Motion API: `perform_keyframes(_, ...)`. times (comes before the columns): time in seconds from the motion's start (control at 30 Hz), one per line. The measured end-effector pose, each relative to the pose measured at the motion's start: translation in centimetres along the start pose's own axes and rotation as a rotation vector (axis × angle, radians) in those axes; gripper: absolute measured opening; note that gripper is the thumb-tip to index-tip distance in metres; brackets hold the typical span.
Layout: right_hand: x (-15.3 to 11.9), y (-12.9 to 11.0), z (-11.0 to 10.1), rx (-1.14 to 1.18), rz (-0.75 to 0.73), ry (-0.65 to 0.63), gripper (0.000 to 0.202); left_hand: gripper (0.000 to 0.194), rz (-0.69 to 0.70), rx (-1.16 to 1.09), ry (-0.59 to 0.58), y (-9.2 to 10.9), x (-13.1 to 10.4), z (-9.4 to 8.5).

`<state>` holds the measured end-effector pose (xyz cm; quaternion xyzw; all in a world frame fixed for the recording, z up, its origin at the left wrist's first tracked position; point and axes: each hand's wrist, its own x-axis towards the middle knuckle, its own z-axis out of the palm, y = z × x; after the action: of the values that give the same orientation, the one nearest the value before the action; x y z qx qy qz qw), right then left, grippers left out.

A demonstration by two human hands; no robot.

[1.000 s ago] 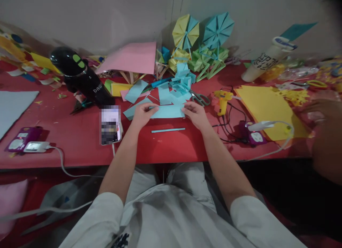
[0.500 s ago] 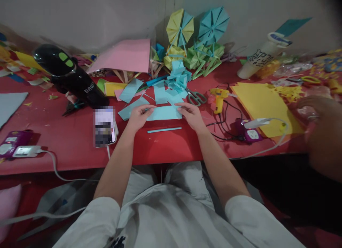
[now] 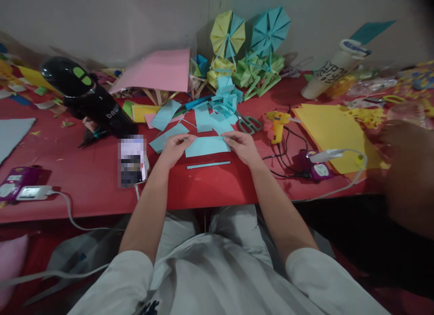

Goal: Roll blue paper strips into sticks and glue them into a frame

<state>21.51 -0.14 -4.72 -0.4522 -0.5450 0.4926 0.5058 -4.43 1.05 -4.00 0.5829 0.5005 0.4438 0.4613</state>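
Note:
A light blue rectangle of paper (image 3: 207, 147) is stretched between both hands over the red table. My left hand (image 3: 176, 148) pinches its left upper corner, fingers closed. The right upper corner is gripped in the same way by my right hand (image 3: 241, 145). Just below the paper lies a thin rolled blue paper stick (image 3: 208, 165). Beyond my hands are several loose blue paper pieces (image 3: 203, 118) and a pair of scissors (image 3: 249, 124) with grey-green handles.
A yellow glue gun (image 3: 278, 124) with a black cord lies to the right, near yellow paper sheets (image 3: 325, 129) and a purple power socket (image 3: 317, 168). To the left are a phone (image 3: 133, 161) and a black bottle (image 3: 98, 102). Another person's arm (image 3: 410, 175) reaches in at far right.
The blue paper's lower edge has come down, so more of its face shows between my hands. My hands have barely moved. The other person's arm at right has shifted slightly.

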Motion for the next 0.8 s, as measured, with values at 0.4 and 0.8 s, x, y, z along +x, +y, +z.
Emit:
perform_keyframes(0.4, 0.1, 0.0, 0.2, -0.116, -0.070, 0.038, 0.020, 0.021, 0.106, 0.128, 0.054, 0.8, -0.1, 0.0)
perform_keyframes(0.8, -0.2, -0.1, -0.1, -0.073, 0.015, 0.005, 0.026, 0.034, 0.049, 0.076, -0.030, 0.8, -0.4, -0.7)
